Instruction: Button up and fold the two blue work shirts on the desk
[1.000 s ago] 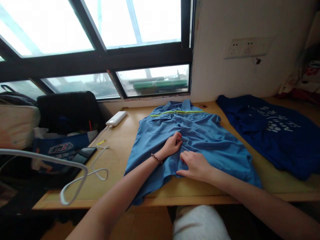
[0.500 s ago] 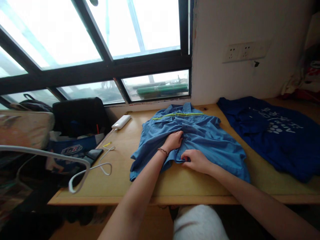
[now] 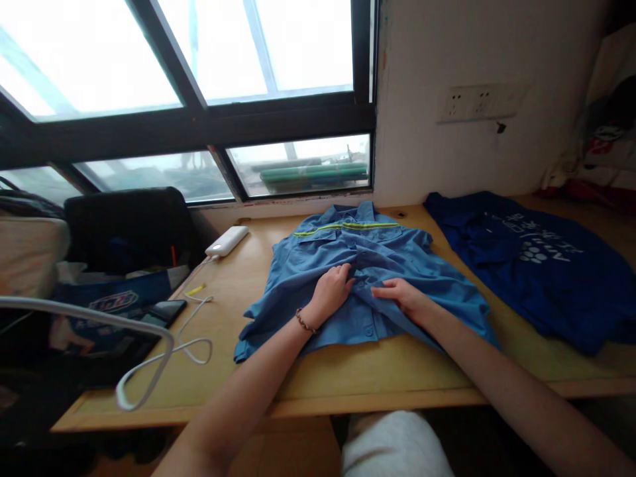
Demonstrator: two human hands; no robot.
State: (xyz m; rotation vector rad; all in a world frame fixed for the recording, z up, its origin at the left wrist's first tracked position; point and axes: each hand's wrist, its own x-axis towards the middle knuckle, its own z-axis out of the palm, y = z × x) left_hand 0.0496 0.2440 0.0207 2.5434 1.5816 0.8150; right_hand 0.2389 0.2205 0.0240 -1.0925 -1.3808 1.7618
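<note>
A light blue short-sleeved work shirt (image 3: 298, 291) lies front up on the table, collar toward the window, with a yellow-green stripe across the chest. My left hand (image 3: 332, 291), a beaded bracelet on its wrist, is on the shirt front beside the button placket, fingers curled on the cloth. Just right of the placket, my right hand (image 3: 405, 298) has its thumb and forefinger closed on the front panel's cloth. Below the hands, the lower placket and hem show, and a cloth fold rises beneath my right wrist.
A dark blue garment (image 3: 556, 278) with white print lies at right on the wooden table (image 3: 223, 371). At left are a white power bank (image 3: 227, 242), a looping white cable (image 3: 171, 344) and a dark phone (image 3: 169, 310). Bags stand beyond the left edge.
My right hand has moved up from the bottom hem to the shirt front, and the lower placket now shows. My left hand stays near the placket. The view has shifted slightly right.
</note>
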